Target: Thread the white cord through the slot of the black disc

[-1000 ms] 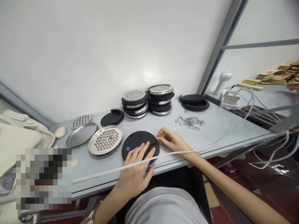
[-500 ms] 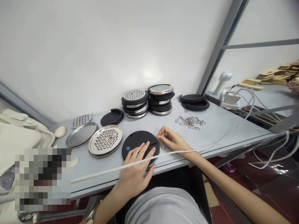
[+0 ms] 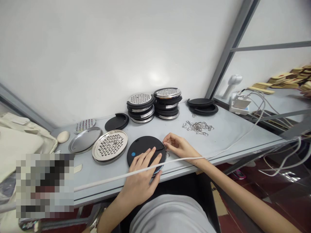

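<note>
My left hand (image 3: 143,174) lies flat with its fingers stretched over a round black disc (image 3: 142,144) with a blue dot, pressing it to the table. Thumb and finger of my right hand (image 3: 178,146) are pinched on a small metal wire hook (image 3: 167,154) at the disc's right edge. The fingertips hide part of the hook, so I cannot tell whether it passes through the disc. A pile of similar wire hooks (image 3: 198,126) lies behind my right hand. Left of the disc rests a round metal grater plate (image 3: 110,145).
Two stacks of graters in black holders (image 3: 140,108) stand near the wall. Black round holders (image 3: 202,106) lie at the back right, another (image 3: 116,122) at the back left. A white cable (image 3: 107,179) crosses in front of my hands. A grey metal frame (image 3: 225,55) rises on the right.
My right hand has shifted slightly, its fingertips now against the disc's right edge with the wire hook. The left hand stays in place on the disc.
</note>
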{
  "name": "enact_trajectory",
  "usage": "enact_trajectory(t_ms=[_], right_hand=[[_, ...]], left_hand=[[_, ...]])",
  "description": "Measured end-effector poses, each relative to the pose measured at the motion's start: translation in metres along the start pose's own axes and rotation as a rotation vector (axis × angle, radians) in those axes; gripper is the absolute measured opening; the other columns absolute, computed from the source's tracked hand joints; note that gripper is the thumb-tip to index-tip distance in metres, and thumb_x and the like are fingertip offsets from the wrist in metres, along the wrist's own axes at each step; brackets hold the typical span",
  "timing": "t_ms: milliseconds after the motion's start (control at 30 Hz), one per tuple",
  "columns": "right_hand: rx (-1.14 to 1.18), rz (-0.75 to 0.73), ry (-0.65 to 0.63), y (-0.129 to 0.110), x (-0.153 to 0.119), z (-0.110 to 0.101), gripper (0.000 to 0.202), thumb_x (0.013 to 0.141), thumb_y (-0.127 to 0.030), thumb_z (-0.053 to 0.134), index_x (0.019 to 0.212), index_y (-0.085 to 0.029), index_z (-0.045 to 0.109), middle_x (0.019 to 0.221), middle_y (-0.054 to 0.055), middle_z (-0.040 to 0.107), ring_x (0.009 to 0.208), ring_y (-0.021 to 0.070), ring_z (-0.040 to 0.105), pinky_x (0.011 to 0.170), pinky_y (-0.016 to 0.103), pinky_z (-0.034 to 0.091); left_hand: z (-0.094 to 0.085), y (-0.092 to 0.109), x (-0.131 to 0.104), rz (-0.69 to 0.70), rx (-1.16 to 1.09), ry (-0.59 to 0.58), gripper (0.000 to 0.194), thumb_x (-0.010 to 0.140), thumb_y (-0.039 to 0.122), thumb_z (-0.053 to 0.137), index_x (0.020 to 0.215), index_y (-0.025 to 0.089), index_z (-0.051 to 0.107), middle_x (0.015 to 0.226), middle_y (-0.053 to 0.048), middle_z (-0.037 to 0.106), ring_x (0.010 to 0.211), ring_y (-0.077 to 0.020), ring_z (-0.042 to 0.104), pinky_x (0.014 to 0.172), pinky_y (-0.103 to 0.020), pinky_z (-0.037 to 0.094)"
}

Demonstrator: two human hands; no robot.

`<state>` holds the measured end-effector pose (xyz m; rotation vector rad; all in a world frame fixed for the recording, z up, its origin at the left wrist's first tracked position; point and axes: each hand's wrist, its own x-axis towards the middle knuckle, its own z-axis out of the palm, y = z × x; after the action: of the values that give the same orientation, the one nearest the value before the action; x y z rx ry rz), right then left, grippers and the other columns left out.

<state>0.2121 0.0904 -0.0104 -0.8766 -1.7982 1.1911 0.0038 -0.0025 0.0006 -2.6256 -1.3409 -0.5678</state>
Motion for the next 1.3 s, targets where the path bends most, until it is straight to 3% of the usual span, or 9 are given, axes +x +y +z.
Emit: enact_trajectory(t_ms=[300, 800, 967, 1300], right_hand=[[0.003, -0.025, 0.073, 0.002, 0.0, 0.0, 0.02, 0.086, -0.038, 0.059, 0.092, -0.02, 0.054, 0.08, 0.001, 0.06, 0.071, 0.0127, 0.057, 0.068, 0.026, 0.047], [-0.089, 0.023, 0.055, -0.017, 0.0, 0.004, 0.023, 0.086, -0.041, 0.057, 0.084, -0.018, 0.058, 0.073, 0.002, 0.061, 0.066, 0.0127, 0.056, 0.062, 0.025, 0.044], [-0.025, 0.068, 0.041, -0.015, 0.001, 0.004, 0.029, 0.083, -0.047, 0.059, 0.083, -0.018, 0.056, 0.062, -0.002, 0.055, 0.056, 0.0114, 0.052, 0.055, 0.024, 0.043], [0.148, 0.165, 0.003, -0.013, 0.01, 0.006, 0.034, 0.077, -0.049, 0.066, 0.084, -0.019, 0.052, 0.057, -0.005, 0.053, 0.052, 0.0105, 0.051, 0.054, 0.025, 0.044]], left_hand=[[0.0, 0.0, 0.0, -0.005, 0.004, -0.005, 0.046, 0.095, 0.029, 0.043, 0.14, 0.022, 0.04, 0.149, -0.004, 0.032, 0.135, -0.0236, 0.032, 0.105, -0.04, 0.032], [-0.001, 0.0, 0.002, 0.005, 0.013, 0.014, 0.047, 0.093, 0.026, 0.045, 0.139, 0.021, 0.041, 0.147, -0.006, 0.037, 0.133, -0.0256, 0.036, 0.104, -0.042, 0.036], [-0.002, 0.0, 0.0, 0.012, 0.021, 0.012, 0.047, 0.093, 0.026, 0.045, 0.14, 0.021, 0.041, 0.146, -0.007, 0.037, 0.132, -0.0269, 0.036, 0.103, -0.043, 0.037], [-0.001, 0.0, 0.0, 0.007, -0.005, 0.02, 0.047, 0.092, 0.025, 0.046, 0.139, 0.02, 0.042, 0.147, -0.008, 0.036, 0.131, -0.0275, 0.037, 0.102, -0.045, 0.038]])
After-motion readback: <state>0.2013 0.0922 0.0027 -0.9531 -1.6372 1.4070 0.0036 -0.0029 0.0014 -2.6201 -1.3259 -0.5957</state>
